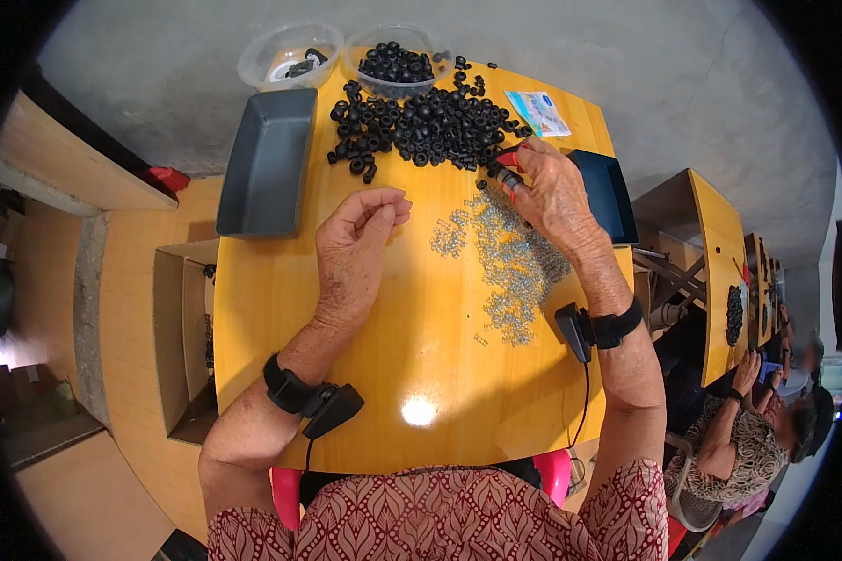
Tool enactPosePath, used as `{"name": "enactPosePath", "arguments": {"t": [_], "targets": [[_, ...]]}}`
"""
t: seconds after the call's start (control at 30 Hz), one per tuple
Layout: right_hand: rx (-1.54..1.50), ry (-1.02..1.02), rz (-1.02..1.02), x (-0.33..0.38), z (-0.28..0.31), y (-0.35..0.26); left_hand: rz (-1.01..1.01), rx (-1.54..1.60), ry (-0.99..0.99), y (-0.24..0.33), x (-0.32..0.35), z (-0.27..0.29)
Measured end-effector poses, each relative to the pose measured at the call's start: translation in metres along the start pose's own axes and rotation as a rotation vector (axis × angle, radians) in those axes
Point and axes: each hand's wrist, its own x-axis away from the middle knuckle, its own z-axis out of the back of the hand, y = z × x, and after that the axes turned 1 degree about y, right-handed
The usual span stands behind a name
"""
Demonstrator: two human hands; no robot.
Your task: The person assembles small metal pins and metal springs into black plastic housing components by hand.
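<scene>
My left hand [354, 245] hovers over the left middle of the yellow table, its thumb and fingers pressed together; whatever they may hold is too small to make out. At the near right edge of a heap of small black round parts [440, 123], my right hand [557, 194] has its thumb and forefinger close together in a pinch. Red and dark wrappings cover those fingertips, and I cannot make out what lies between them. A spread of small, silvery coil-like pieces [513, 271] lies under and below my right hand. Each wrist wears a black strap with a small device.
A grey tray [261, 208] stands at the table's left, a dark blue tray [612, 194] at its right. Behind are two clear tubs [260, 67], one holding black parts, and a white-blue packet [538, 113]. A cardboard box [175, 346] sits left. Other people work far right.
</scene>
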Motion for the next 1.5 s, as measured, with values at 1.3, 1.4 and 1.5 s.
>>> {"name": "enactPosePath", "arguments": {"t": [1.3,1.4,1.5], "targets": [[-0.169,0.042,-0.048,-0.004,-0.009,-0.004,0.029,0.034,0.033,0.009,-0.002,-0.001],[-0.107,0.035,0.006,-0.004,-0.022,-0.007,0.044,0.013,0.037,0.008,-0.001,-0.001],[-0.078,0.058,0.076,-0.005,-0.025,-0.005,0.04,0.034,0.026,0.008,-0.001,-0.002]]}}
